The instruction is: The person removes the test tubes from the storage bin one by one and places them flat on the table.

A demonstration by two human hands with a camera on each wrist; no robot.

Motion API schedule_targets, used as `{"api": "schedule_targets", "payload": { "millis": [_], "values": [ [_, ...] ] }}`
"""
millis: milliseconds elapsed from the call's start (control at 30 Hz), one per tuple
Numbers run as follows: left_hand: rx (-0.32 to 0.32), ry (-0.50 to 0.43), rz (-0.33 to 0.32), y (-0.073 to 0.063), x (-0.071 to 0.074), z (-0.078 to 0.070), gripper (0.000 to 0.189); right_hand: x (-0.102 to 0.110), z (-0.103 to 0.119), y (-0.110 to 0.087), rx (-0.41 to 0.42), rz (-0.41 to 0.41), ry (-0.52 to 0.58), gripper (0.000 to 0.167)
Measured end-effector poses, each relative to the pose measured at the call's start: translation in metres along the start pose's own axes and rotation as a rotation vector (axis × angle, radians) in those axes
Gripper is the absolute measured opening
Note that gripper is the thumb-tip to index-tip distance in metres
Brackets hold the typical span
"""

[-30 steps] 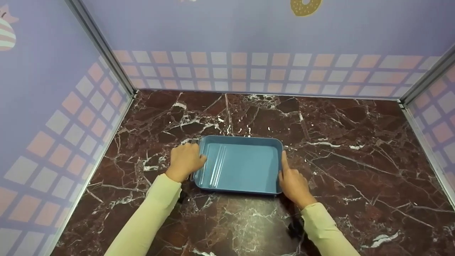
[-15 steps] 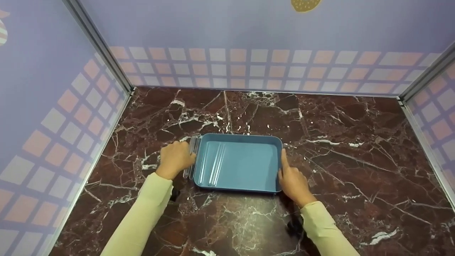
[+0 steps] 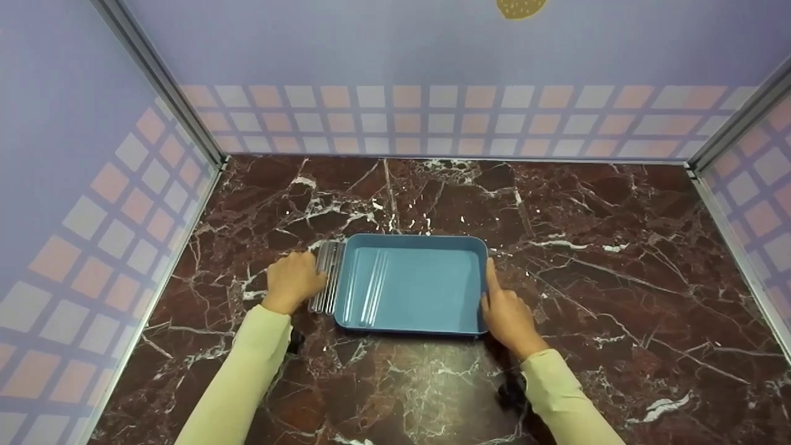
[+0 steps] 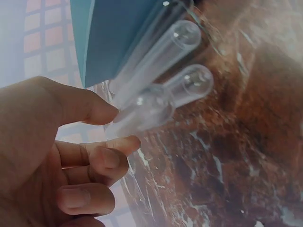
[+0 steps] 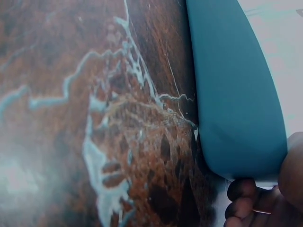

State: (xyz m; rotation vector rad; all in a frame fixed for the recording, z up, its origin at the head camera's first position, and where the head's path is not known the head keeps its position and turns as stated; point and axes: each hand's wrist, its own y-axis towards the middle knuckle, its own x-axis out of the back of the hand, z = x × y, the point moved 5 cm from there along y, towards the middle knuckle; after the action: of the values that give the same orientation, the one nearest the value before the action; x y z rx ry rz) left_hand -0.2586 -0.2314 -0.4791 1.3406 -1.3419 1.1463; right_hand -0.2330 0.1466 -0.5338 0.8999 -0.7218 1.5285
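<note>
A blue rectangular tray [image 3: 432,290] stands on the marble-patterned surface. My right hand [image 3: 510,318] grips its right wall, the index finger lying along the rim; in the right wrist view, curled fingertips [image 5: 241,203] sit under its corner. Beside the left wall, several clear test tubes [image 3: 334,278] lie side by side, rounded ends towards me. My left hand [image 3: 293,281] is at the outermost one, a clear test tube [image 4: 151,106] pinched between thumb and index finger in the left wrist view. Inside the tray, toward its left side, lie more clear test tubes [image 3: 374,287].
Purple panels with pink and white checks enclose the surface at the back [image 3: 408,114], left [image 3: 117,204] and right [image 3: 760,204]. Dark devices [image 3: 513,392] are worn at both wrists. The dark red marble surface [image 3: 618,296] extends around the tray.
My left hand has moved left from the tray's left edge, and the clear test tubes beside that wall now show spread out. The right hand keeps its grip on the tray.
</note>
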Motion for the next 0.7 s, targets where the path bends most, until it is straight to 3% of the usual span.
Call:
{"api": "schedule_targets", "payload": {
  "millis": [267,467,700],
  "values": [
    [0.036,-0.026,0.056,0.001,-0.007,0.008,0.034,0.001,0.001,-0.001,0.006,-0.002,0.01,0.066],
    [0.046,-0.04,0.066,0.003,-0.012,0.01,0.032,0.001,-0.002,0.0,-0.02,0.024,0.006,0.068],
    [0.04,-0.04,0.087,0.003,-0.015,0.01,0.034,0.001,-0.002,0.0,0.01,0.012,0.001,0.068]
  ]
}}
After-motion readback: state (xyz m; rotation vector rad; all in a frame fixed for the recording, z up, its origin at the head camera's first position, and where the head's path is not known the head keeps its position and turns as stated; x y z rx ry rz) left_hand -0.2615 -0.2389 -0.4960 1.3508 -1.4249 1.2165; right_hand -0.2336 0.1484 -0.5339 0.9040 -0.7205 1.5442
